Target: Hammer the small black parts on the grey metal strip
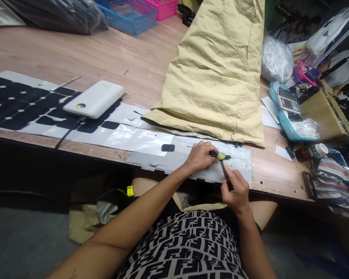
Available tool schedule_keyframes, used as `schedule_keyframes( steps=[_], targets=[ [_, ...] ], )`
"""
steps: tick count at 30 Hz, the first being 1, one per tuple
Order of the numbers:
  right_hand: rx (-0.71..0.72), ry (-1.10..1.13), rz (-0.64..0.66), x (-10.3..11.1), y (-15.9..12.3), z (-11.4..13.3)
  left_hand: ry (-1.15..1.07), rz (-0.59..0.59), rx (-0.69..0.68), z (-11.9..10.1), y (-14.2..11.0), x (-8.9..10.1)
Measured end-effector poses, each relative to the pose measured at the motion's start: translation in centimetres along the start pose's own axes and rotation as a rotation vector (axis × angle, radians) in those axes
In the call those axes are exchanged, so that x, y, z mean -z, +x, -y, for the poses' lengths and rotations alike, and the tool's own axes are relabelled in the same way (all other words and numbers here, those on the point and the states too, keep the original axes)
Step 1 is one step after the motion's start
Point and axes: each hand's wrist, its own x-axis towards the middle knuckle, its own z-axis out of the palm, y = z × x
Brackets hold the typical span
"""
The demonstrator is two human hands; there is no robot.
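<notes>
My right hand point(235, 190) is wrapped round the dark handle of a small hammer point(221, 156) with a round yellow-green face. The hammer's head is over a thin black piece point(227, 157) near the table's front edge. My left hand point(202, 155) is closed, its fingertips pinching the black piece from the left; its exact kind is too small to make out. Under both hands lies a translucent sheet point(241, 164). Just beyond them spreads a large beige cloth point(215, 85), its hem close to my fingers. A small black rounded patch point(168, 147) shows left of my left hand.
A white power bank point(94, 99) with a cable rests on black panel-patterned sheets point(14, 100) at left. Blue point(130, 17) and pink baskets point(165, 8) stand at the back. Right are a calculator point(289, 101), a light-blue basket point(298, 133) and a cardboard box point(325, 116). People sit beyond.
</notes>
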Motion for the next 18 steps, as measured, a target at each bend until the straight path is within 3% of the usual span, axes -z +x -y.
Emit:
schedule_keyframes(
  steps=[10, 18],
  targets=[
    [-0.081, -0.021, -0.101, 1.3, 0.0, -0.5, -0.023, -0.026, 0.009, 0.0, 0.0, -0.2],
    [-0.089, -0.06, -0.061, 0.8, 0.0, -0.6, 0.002, -0.028, 0.007, 0.0, 0.0, -0.3]
  ],
)
